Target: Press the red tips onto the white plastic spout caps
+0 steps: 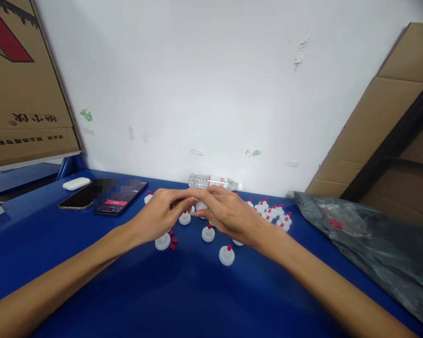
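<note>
My left hand (164,213) and my right hand (229,213) meet above the table, fingers curled and overlapping at the tips. Between the thumbs a white cap (200,205) partly shows; my right hand appears closed on it. The left thumb and fingers are pinched together beside it, and what they hold is hidden. Around the hands stand round white caps with red tips, such as one in front (226,256) and another below the fingers (207,234). Near my left wrist lies a white cap without a visible red tip (162,241), beside several loose red tips (173,246).
A clear bottle (211,181) lies against the wall. Several red-tipped caps (270,213) cluster at the right. Two phones (121,199) and a white case (76,183) lie left. A grey plastic bag (377,249) covers the right side; cardboard (24,94) stands at left.
</note>
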